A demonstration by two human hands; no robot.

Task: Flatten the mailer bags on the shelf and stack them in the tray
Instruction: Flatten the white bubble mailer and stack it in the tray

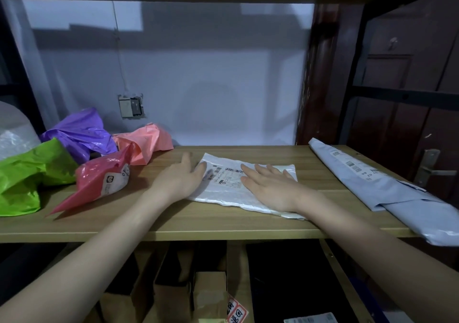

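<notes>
1. Head view: wooden shelf point(223, 226), pale wood-grain laminate, flat and smooth, carries everything; good hard backing for pressing bags flat.
2. Grey-blue mailer point(387, 188), large, rolled and folded into a long tube, lies on the shelf's right end, overhanging the front edge; matte poly film, barcode labels on it. Not yet flattened.
3. Crumpled pile at left, well apart from the hands: green bag point(27, 173), purple bag point(82, 134), salmon-pink bag point(146, 141), red bag point(99, 181) with a white label. All thin glossy plastic, puffed and creased.
4. White mailer point(231, 193), mid-shelf, near the front edge, lying nearly flat; slightly shiny, quilted-looking surface, printed shipping label with barcodes on top. This is the bag in hand.
5. Right hand point(270, 186): fingers spread, palm down flat on the mailer's right half, gripping nothing.
6. Left hand point(183, 176): fingers spread, palm down at the mailer's left edge, partly on the bare shelf, gripping nothing.
7. Step judged: smoothing the white mailer. Do it well by sweeping both palms outward from the middle to the edges to push air out, keeping one palm anchoring so slick film does not slide on the laminate; press corners last.
8. Tray not in view; cannot tell where it sits. Cardboard boxes point(206, 293) show below the shelf.
</notes>
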